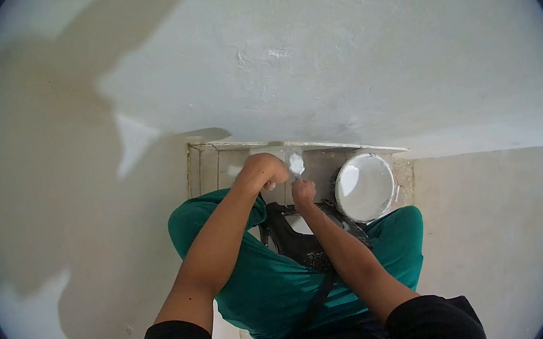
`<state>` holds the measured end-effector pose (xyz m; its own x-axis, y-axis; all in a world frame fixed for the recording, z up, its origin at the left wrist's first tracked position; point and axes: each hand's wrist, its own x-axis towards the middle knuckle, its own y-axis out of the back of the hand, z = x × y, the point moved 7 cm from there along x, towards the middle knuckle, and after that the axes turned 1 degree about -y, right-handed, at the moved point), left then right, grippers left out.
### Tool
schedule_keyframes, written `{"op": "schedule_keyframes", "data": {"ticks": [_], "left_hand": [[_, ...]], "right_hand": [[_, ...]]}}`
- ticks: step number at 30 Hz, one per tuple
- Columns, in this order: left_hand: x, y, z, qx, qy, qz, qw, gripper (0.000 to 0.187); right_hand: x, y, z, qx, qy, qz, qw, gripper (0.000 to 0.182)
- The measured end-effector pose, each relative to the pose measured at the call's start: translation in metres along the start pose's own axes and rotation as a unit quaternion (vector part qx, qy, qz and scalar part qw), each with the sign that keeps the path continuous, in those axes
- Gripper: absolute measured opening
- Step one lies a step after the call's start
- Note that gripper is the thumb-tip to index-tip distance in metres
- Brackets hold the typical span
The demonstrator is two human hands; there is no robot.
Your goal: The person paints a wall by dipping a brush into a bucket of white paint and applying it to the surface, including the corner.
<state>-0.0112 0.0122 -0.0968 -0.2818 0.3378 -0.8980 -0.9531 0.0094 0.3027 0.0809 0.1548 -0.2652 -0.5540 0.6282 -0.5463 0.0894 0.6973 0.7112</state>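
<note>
My right hand (303,193) is closed around the handle of a putty knife (298,177), its blade pointing away from me. White paste (295,163) sits in a lump on that blade. Just to its left, my left hand (266,170) is bent over at the wrist with the fingers curled in; what it holds, if anything, is hidden beneath it. A pale white patch (233,170) shows beside its knuckles. Right of my right hand stands a round white bucket (365,157), its rim and inside smeared with white.
A pale plastered wall (339,61) rises in front, meeting side walls at left and right. Below it runs a strip of tiled floor (208,170). My bent knees in green trousers (396,235) flank a black, paint-spotted object (289,238). Large shadows fall on the left wall.
</note>
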Motion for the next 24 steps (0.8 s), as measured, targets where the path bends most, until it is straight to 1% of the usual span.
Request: {"op": "schedule_keyframes", "data": {"ticks": [1, 2, 3, 4, 5, 6, 8, 11, 14, 16, 18, 20, 23, 24], "left_hand": [[0.002, 0.002, 0.0, 0.005, 0.001, 0.006, 1.0, 0.02], [0.004, 0.003, 0.0, 0.01, 0.003, 0.013, 1.0, 0.017], [0.009, 0.0, -0.002, 0.02, 0.005, 0.002, 1.0, 0.02], [0.013, -0.003, -0.005, 0.03, 0.009, -0.008, 0.999, 0.026], [0.018, -0.007, -0.008, 0.039, 0.013, -0.02, 0.999, 0.032], [0.015, -0.006, -0.009, 0.035, 0.015, -0.021, 0.999, 0.032], [0.008, -0.004, -0.005, 0.027, 0.015, -0.021, 0.999, 0.032], [0.016, -0.007, -0.007, 0.036, 0.008, -0.029, 0.999, 0.031], [0.027, -0.01, -0.011, 0.008, 0.0, -0.022, 1.0, 0.031], [0.023, -0.007, -0.009, 0.017, 0.005, -0.02, 1.0, 0.031], [0.024, -0.009, -0.009, 0.017, 0.013, -0.025, 0.999, 0.031], [0.027, -0.009, -0.01, 0.01, 0.026, -0.032, 0.999, 0.031], [0.02, -0.007, -0.008, 0.021, 0.03, -0.037, 0.999, 0.03], [0.021, -0.006, -0.007, 0.017, 0.025, -0.034, 0.999, 0.025]], "right_hand": [[0.021, -0.018, 0.025, -0.04, 0.014, -0.021, 0.999, 0.029], [0.029, -0.023, 0.031, -0.053, 0.024, -0.03, 0.998, 0.03], [0.03, -0.021, 0.03, -0.065, 0.034, -0.038, 0.997, 0.03], [0.032, -0.021, 0.026, -0.049, 0.038, -0.035, 0.997, 0.031], [0.034, -0.024, 0.024, -0.025, 0.02, -0.038, 0.999, 0.031], [0.031, -0.022, 0.017, -0.002, 0.001, -0.039, 0.999, 0.031], [0.015, -0.01, -0.012, 0.059, -0.081, -0.051, 0.994, 0.029], [0.012, -0.007, -0.041, 0.048, -0.047, -0.042, 0.997, 0.03], [0.028, -0.022, -0.045, 0.024, -0.017, -0.066, 0.997, 0.032], [0.058, -0.054, -0.034, -0.034, 0.109, -0.1, 0.988, 0.031], [0.055, -0.051, -0.034, -0.008, 0.102, -0.098, 0.99, 0.031], [0.022, -0.017, -0.054, 0.104, -0.035, -0.058, 0.992, 0.03], [0.016, -0.004, -0.042, 0.156, 0.04, -0.037, 0.986, 0.03], [0.019, -0.004, -0.026, 0.164, 0.059, -0.032, 0.984, 0.029]]}}
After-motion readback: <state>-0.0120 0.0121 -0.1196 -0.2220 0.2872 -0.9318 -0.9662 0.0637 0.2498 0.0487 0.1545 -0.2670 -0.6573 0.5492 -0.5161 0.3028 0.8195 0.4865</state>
